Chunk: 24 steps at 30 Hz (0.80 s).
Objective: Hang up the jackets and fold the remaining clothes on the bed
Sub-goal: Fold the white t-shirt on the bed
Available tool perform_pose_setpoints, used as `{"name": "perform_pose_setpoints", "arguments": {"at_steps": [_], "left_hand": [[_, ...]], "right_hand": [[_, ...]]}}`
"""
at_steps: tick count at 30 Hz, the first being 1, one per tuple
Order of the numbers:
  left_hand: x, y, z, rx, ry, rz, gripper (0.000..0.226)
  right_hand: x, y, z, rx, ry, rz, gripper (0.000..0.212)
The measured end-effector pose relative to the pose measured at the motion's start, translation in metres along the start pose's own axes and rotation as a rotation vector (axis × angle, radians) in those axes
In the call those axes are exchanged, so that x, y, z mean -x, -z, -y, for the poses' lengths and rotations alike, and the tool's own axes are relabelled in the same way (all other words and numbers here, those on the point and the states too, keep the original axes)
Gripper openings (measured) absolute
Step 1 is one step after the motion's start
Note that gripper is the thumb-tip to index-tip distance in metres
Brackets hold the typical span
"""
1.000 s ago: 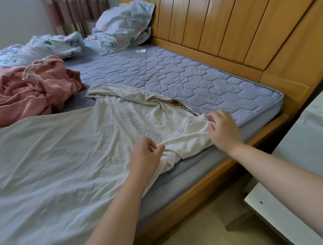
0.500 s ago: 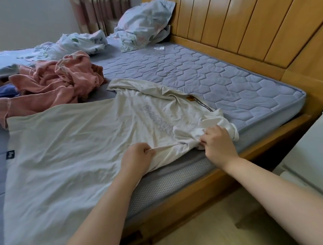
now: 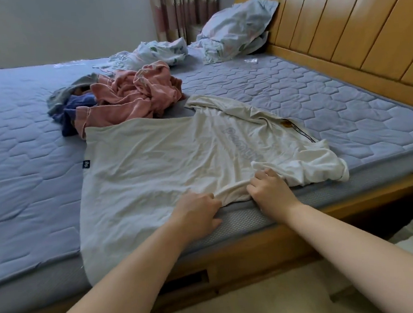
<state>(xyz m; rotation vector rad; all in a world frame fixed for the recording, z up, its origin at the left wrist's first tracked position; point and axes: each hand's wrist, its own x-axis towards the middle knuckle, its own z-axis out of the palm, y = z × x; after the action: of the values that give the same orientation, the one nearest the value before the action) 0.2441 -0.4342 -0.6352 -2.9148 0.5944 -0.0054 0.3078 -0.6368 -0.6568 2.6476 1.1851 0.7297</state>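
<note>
Both my forearms come up bare from the bottom, angled in toward each other. My left hand (image 3: 196, 211) sits knuckles-up at the near edge of the bed (image 3: 251, 218), fingers curled, pinching a raised ridge of the white T-shirt (image 3: 151, 161). My right hand (image 3: 270, 188), just beside it, grips the same ridge.

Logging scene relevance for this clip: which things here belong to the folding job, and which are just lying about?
Job: white T-shirt, its near edge gripped by left hand and right hand; pink garment; blue garment; grey garment.
Lying about: pillow; crumpled floral bedding; curtain.
</note>
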Motion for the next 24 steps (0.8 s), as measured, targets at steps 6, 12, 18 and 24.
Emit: {"name": "perform_pose_setpoints", "arguments": {"at_steps": [6,12,18,24], "left_hand": [[0.031,0.002,0.051,-0.062,0.188,0.144,0.032],[0.053,0.004,0.144,0.092,0.703,-0.19,0.035],[0.078,-0.003,0.17,-0.095,0.816,-0.25,0.038],[0.102,-0.018,0.178,0.108,0.728,-0.368,0.014]], "right_hand": [[-0.006,0.009,-0.011,-0.247,-0.235,0.06,0.034],[-0.017,0.015,-0.03,-0.388,-0.315,0.362,0.032],[-0.032,0.015,-0.001,0.032,-0.369,0.292,0.02],[-0.038,0.0,0.022,-0.017,-0.338,0.161,0.034]]}}
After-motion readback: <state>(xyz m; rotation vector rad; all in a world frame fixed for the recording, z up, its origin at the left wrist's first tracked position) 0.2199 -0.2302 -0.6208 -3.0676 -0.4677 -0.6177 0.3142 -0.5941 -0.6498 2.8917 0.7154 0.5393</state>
